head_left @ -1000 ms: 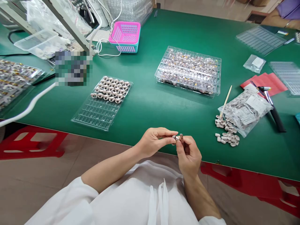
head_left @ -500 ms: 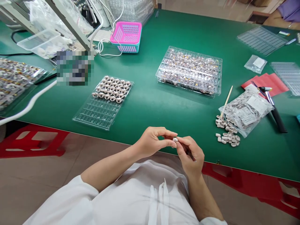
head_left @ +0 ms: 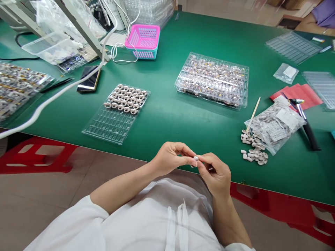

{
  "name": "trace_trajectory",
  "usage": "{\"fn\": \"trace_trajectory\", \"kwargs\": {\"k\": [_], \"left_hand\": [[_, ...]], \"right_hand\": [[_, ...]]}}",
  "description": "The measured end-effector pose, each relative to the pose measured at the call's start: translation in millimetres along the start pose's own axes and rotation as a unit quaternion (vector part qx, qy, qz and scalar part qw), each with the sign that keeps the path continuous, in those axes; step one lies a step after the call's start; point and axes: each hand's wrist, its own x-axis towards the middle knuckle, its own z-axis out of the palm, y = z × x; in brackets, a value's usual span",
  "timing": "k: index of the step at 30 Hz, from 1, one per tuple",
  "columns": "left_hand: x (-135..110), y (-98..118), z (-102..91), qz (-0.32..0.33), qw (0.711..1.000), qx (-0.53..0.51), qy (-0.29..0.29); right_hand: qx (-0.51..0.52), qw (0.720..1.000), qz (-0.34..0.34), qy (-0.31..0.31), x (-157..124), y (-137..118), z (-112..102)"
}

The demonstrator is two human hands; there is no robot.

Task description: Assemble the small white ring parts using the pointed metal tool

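Note:
Over the table's near edge, my left hand (head_left: 174, 158) pinches a small shiny rounded piece (head_left: 195, 158) between thumb and fingertips. My right hand (head_left: 216, 172) is closed on the same piece from the other side; a bit of something shows in its curled fingers, too small to name. To the left lies a clear plastic tray (head_left: 108, 123), its far half filled with rows of small beige cup-shaped pieces (head_left: 127, 99). Right of my hands are loose beige caps (head_left: 255, 153) beside a plastic bag (head_left: 277, 122) full of similar ones.
Stacked clear trays (head_left: 211, 80) of shiny parts stand mid-table. A pink basket (head_left: 145, 36), a phone (head_left: 89, 79) and a white cable (head_left: 39, 109) are at the left. On the right are a hammer-like tool (head_left: 309, 130), a wooden stick (head_left: 253, 113) and red sheets (head_left: 298, 94).
My right hand has turned slightly, and the dark thin thing that stuck out below its fingers no longer shows there. Both hands stay at the small piece. The view has shifted slightly.

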Motion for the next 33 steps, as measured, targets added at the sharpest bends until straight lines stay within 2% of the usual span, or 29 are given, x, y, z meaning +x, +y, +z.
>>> {"fn": "trace_trajectory", "kwargs": {"k": [5, 8, 12, 18, 33], "left_hand": [[0.3, 5.5, -1.4, 0.001, 1.000, -0.008, -0.013], [2.0, 10.6, -6.1, -0.040, 0.998, -0.008, -0.057], [6.4, 12.4, -12.4, -0.094, 0.987, -0.029, -0.124], [8.6, 6.4, -13.2, -0.124, 0.979, -0.049, -0.154], [8.8, -0.5, -14.6, -0.128, 0.982, -0.046, -0.133]], "right_hand": [[-0.011, 0.998, -0.063, 0.009, -2.8, 2.7, 2.4], [-0.009, 0.996, -0.090, -0.024, -1.9, 1.6, 0.6], [0.017, 0.993, -0.092, -0.071, 0.2, -3.5, -3.0], [0.044, 0.993, -0.065, -0.087, 0.7, -6.5, -5.7], [0.025, 0.992, -0.087, -0.089, 1.2, -5.5, -3.1]]}}
